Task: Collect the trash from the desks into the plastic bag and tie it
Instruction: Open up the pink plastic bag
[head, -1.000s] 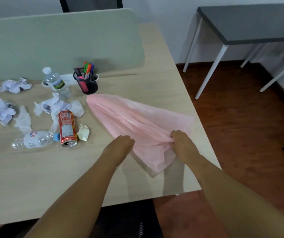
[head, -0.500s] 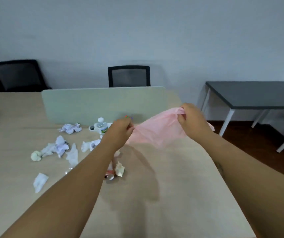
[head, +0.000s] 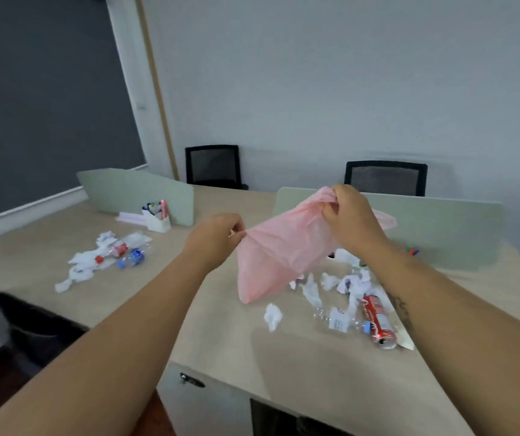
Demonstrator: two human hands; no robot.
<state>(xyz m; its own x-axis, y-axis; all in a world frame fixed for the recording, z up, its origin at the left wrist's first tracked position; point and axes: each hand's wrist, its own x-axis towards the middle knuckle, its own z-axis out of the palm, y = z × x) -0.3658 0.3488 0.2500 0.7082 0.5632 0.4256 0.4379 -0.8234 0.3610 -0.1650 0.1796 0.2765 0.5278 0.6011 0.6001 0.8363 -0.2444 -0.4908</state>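
the pink bag is held up in the air over the near desk, stretched between both hands. the left hand pinches a bit of its edge between the thumb and curled fingers. the right hand, higher and farther back, has its fingers curled round a bunched part of the rim. the plastic between the two grips rises from left to right. below that the bag hangs slack, its long axis slanting from the right hand down and to the left, and its closed end points down at the desk, low over the top and near a paper wad. whether the mouth is parted cannot be told. under and right of the bag lies trash: more white paper, a clear bottle on its side and a red can on its side, its top toward the near edge. the right forearm crosses over part of this heap. on the left desk a second heap of paper and bottles lies near a white pen holder, which stands by a green divider. another divider stands behind the bag, with two black chairs beyond.
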